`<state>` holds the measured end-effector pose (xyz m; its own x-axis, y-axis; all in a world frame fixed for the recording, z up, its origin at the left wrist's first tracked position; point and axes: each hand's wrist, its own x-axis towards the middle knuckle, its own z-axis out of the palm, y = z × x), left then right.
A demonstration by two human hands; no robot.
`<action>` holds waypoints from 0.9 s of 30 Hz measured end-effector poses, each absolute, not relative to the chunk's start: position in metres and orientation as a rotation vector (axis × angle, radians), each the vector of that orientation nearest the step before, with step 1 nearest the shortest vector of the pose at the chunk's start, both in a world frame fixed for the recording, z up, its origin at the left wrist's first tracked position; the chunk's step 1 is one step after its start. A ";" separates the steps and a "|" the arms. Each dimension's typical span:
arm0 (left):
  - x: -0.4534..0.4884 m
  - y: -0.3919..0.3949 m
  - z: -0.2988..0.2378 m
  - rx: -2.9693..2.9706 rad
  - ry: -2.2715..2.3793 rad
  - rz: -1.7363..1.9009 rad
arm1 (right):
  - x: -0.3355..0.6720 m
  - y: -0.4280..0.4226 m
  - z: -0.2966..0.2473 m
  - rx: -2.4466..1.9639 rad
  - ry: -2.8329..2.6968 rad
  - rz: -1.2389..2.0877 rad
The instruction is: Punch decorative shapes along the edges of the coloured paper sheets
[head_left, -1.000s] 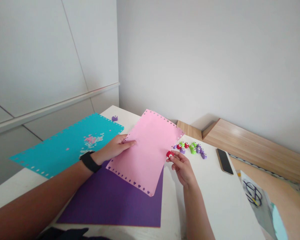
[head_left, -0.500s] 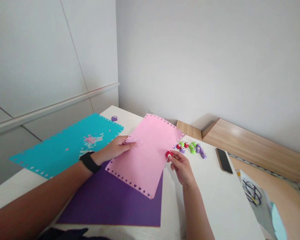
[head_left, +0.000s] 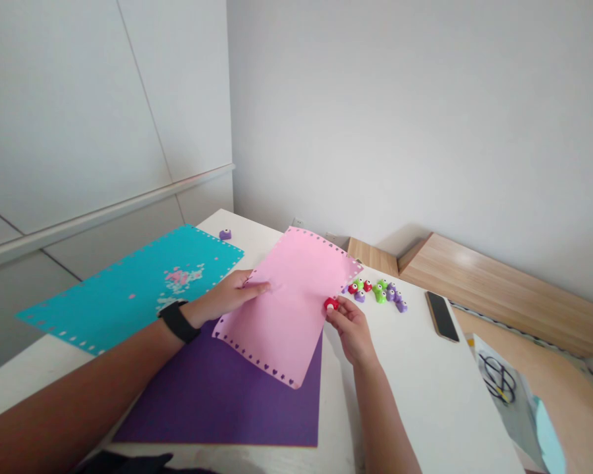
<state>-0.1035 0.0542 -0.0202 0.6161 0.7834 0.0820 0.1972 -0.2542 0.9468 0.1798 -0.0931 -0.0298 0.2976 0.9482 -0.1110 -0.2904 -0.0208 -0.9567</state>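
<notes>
My left hand (head_left: pixel 234 293) grips the left edge of a pink sheet of paper (head_left: pixel 296 303), thumb on top and fingers underneath. Small holes, some heart-shaped, run along the sheet's edges. On the sheet's right edge sits a small red craft punch (head_left: pixel 331 304), pinched between the thumb and fingers of my right hand (head_left: pixel 353 326). The pink sheet is held above a purple sheet (head_left: pixel 237 401), partly covering it. To the left lies a blue sheet (head_left: pixel 123 296) with punched edges and a scatter of white and pink paper bits (head_left: pixel 180 280).
Several red, green and purple punches (head_left: pixel 379 293) cluster beyond my right hand, and one purple punch (head_left: pixel 225 234) stands near the back corner. A phone (head_left: pixel 442 316) lies at the right edge of the white table (head_left: pixel 420 382). A coiled black cable (head_left: pixel 497 378) is beyond it.
The red punch and my right hand have shifted slightly left, with the punch now against the pink sheet's edge. The sheet's lower edge has lifted and curved a little.
</notes>
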 end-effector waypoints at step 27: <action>-0.101 0.049 -0.019 1.710 0.809 0.677 | 0.173 -0.089 -0.035 -1.224 -0.807 1.013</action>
